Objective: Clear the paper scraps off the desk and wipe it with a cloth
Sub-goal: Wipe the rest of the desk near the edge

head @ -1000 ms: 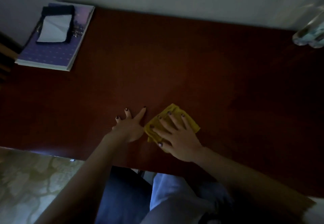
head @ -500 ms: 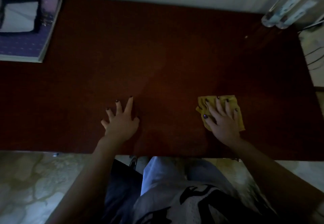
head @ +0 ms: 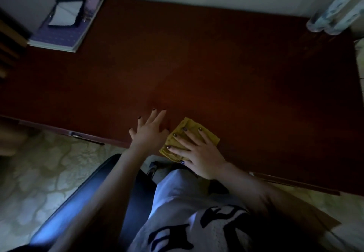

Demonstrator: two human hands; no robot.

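R hand [head: 199, 153] lies flat on the cloth [head: 189, 122], fingers straight & spread, palm pressing it onto the desk [head: 197, 64]. Cloth is yellow & crumpled, at the near edge of the desk, approx mid-width, w/ its near-left part reaching that edge. L hand [head: 150, 131] sits just left of the cloth, also flat on the desk, fingers straight, pointing far-right, holding nothing. Its thumb side is right against the cloth; touching or a hair apart, can't tell. Dark nails on both hands.

Far-left corner: notebook [head: 65, 36] w/ a dark-edged white sheet [head: 63, 14] on top. Far-right corner: clear bottles [head: 332, 13], blurred, by the wall. Nearer than the desk edge: chair [head: 78, 198] at left, pale patterned floor [head: 39, 169] beyond it. Light is dim, so detail is poor.
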